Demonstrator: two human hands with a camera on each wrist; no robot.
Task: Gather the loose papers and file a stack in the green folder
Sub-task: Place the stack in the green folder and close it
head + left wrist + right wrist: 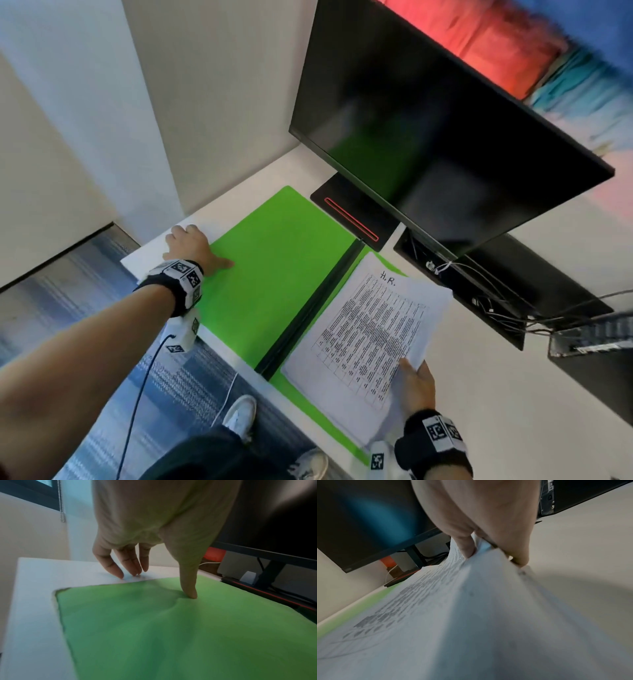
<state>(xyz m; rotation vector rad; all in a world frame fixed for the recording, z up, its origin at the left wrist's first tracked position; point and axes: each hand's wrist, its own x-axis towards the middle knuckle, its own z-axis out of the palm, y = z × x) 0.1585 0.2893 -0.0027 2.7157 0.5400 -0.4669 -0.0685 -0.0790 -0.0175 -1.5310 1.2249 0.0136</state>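
Note:
The green folder (270, 274) lies open and flat on the white desk, with a black spine (308, 310) down its middle. My left hand (191, 245) rests at the folder's left cover edge. Its thumb presses the green cover (171, 628) and its straight fingers (132, 566) touch the desk beyond the edge. A stack of printed papers (370, 332), marked "H.R." at the top, lies over the folder's right half. My right hand (416, 383) pinches the stack's near right corner, thumb on top of the papers (453, 615) and fingers beneath, lifting that edge a little.
A black monitor (445, 137) hangs over the back of the desk (479, 394), its base (352, 216) just behind the folder. A black cable tray with wires (479, 291) lies at the right. The desk's left edge (137, 267) is close to my left hand.

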